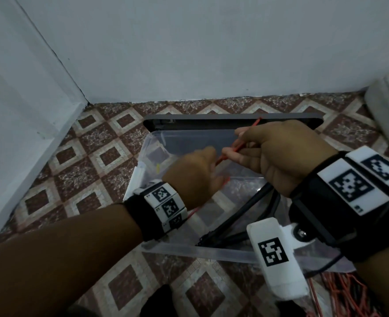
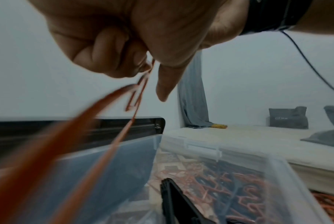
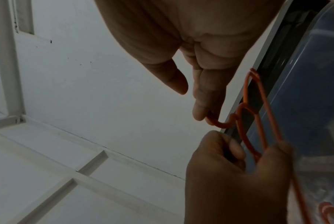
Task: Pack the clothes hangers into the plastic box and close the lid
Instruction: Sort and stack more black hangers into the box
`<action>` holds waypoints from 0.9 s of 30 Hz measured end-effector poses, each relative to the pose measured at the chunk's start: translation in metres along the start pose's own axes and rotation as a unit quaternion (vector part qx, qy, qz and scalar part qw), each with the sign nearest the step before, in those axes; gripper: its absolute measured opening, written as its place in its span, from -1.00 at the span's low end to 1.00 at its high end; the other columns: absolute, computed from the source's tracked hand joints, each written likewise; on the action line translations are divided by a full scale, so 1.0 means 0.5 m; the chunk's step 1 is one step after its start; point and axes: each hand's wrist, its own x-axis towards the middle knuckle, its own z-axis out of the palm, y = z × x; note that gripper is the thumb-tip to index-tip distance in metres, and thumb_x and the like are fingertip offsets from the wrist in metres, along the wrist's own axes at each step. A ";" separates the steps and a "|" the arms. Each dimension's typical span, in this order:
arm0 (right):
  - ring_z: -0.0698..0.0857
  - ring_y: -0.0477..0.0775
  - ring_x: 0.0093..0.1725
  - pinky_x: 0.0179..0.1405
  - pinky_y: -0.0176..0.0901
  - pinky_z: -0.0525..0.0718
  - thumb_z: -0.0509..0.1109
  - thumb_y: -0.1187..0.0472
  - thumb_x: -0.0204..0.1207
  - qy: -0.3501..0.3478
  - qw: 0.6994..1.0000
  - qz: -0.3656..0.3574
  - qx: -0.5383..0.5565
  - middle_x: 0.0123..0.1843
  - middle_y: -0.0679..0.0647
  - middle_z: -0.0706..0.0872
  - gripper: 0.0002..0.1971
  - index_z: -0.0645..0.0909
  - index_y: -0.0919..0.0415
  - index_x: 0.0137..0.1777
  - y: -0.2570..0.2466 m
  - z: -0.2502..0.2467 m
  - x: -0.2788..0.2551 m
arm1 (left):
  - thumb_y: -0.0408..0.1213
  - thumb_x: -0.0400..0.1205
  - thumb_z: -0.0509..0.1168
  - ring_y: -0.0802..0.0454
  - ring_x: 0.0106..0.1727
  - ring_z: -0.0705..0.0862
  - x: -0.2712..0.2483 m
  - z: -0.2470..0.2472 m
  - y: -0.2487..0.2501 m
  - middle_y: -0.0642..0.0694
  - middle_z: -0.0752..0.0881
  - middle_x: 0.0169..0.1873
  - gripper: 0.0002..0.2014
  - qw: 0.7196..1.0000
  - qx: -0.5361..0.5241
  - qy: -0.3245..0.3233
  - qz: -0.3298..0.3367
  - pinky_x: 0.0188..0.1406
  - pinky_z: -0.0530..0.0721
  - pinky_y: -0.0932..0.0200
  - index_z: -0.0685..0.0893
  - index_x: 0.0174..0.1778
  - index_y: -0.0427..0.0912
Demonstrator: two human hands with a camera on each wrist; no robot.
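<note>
A thin red hanger (image 1: 234, 149) hangs tilted over the clear plastic box (image 1: 211, 250), held by both hands. My right hand (image 1: 232, 144) pinches its hook end, as the right wrist view shows (image 3: 191, 103). My left hand (image 1: 211, 156) is curled round the hanger's wire lower down (image 2: 152, 81). Black hangers (image 1: 255, 202) lie inside the box. The dark grey lid (image 1: 211, 121) stands on edge behind the box, against the wall. The hanger's lower part is hidden behind my left hand.
A pile of red hangers (image 1: 349, 291) lies on the patterned floor at the bottom right, beside the box. White walls close the back and left. A pale mattress (image 2: 258, 136) with grey cushions lies to the right of the box.
</note>
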 end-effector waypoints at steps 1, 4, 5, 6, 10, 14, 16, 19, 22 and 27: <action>0.81 0.26 -0.27 -0.17 0.00 0.83 0.35 0.51 0.55 0.005 1.000 0.001 0.013 -0.24 0.33 0.61 -0.96 0.59 0.54 -0.09 -0.001 0.002 -0.001 | -0.02 0.55 0.44 -0.09 -0.23 0.56 0.004 -0.008 -0.007 0.01 0.52 -0.24 -0.68 1.000 0.002 0.014 -0.001 -0.26 0.50 0.08 0.44 -0.08 -0.09; 0.78 0.19 -0.35 -0.21 -0.01 0.83 0.35 0.46 0.58 -0.008 0.999 0.014 0.035 -0.29 0.25 0.56 -0.90 0.55 0.43 -0.18 0.001 0.007 0.000 | -0.12 0.61 0.37 -0.18 -0.12 0.61 0.015 -0.026 -0.023 -0.14 0.59 -0.12 -0.77 0.999 0.043 -0.006 0.031 -0.16 0.60 -0.03 0.64 0.04 -0.20; 0.78 0.21 -0.28 -0.21 0.00 0.83 0.38 0.40 0.58 -0.017 1.000 0.022 0.012 -0.26 0.23 0.56 -0.89 0.55 0.40 -0.17 0.004 0.006 0.001 | -0.14 0.63 0.35 -0.22 -0.13 0.62 0.018 -0.026 -0.031 -0.19 0.62 -0.13 -0.79 0.997 0.057 -0.020 0.045 -0.15 0.60 -0.04 0.69 0.01 -0.23; 0.77 0.24 -0.19 -0.19 0.03 0.83 0.41 0.33 0.58 -0.025 0.999 0.028 -0.035 -0.21 0.22 0.58 -0.89 0.57 0.35 -0.14 0.006 0.001 0.003 | -0.16 0.65 0.33 -0.23 -0.13 0.63 0.019 -0.024 -0.038 -0.21 0.64 -0.16 -0.79 0.996 0.064 -0.033 0.047 -0.14 0.60 -0.02 0.73 -0.02 -0.25; 0.76 0.38 0.01 0.04 0.34 0.76 0.45 -0.07 0.40 -0.013 0.942 -0.067 -0.327 -0.02 0.34 0.74 -0.64 0.68 0.22 0.01 0.009 -0.034 0.009 | -0.09 0.71 0.24 -0.20 -0.12 0.70 0.015 -0.005 -0.080 -0.20 0.74 -0.15 -0.72 0.997 0.056 -0.048 -0.019 -0.10 0.63 0.07 0.76 -0.04 -0.20; 0.77 0.19 0.06 0.13 0.28 0.71 0.35 -0.32 0.16 0.060 0.920 -0.142 -0.361 0.06 0.08 0.77 -0.46 0.69 -0.03 0.06 -0.009 -0.075 0.014 | -0.08 0.73 0.20 -0.11 -0.13 0.73 0.021 0.017 -0.149 -0.09 0.78 -0.19 -0.72 0.993 0.058 -0.081 -0.069 -0.17 0.55 0.19 0.74 -0.12 -0.13; 0.81 0.14 -0.10 0.02 0.28 0.75 0.35 -0.31 0.17 0.074 0.919 -0.153 -0.355 -0.16 0.03 0.80 -0.62 0.70 -0.11 -0.13 -0.018 -0.086 0.016 | -0.08 0.74 0.19 -0.11 -0.05 0.74 0.035 0.044 -0.184 -0.07 0.79 -0.15 -0.71 0.977 0.074 -0.174 -0.103 -0.10 0.58 0.18 0.75 -0.12 -0.11; 0.80 0.12 -0.08 0.02 0.25 0.75 0.39 -0.25 0.30 0.081 0.912 -0.157 -0.370 -0.11 -0.01 0.78 -0.66 0.69 -0.03 -0.08 -0.017 -0.094 0.022 | -0.08 0.74 0.16 -0.17 0.11 0.70 0.069 0.110 -0.229 -0.15 0.78 0.05 -0.67 0.940 0.092 -0.286 -0.163 0.16 0.64 0.04 0.78 0.02 -0.17; 0.78 0.11 -0.03 0.04 0.24 0.75 0.42 -0.14 0.48 0.069 0.902 -0.171 -0.391 -0.04 -0.02 0.77 -0.75 0.68 0.00 0.00 -0.008 -0.104 0.036 | -0.13 0.73 0.17 -0.19 0.24 0.65 0.094 0.187 -0.266 -0.21 0.72 0.22 -0.67 0.912 0.111 -0.335 -0.211 0.23 0.60 0.09 0.75 0.20 -0.22; 0.79 -0.01 -0.09 0.01 0.19 0.76 0.36 -0.30 0.37 0.065 0.890 -0.157 -0.424 -0.12 -0.11 0.80 -0.63 0.70 -0.09 0.01 0.009 -0.140 0.045 | -0.12 0.69 0.32 -0.18 0.60 0.36 0.084 0.306 -0.348 -0.14 0.28 0.66 -0.32 0.883 0.147 -0.366 -0.252 0.54 0.40 -0.08 0.18 0.70 -0.02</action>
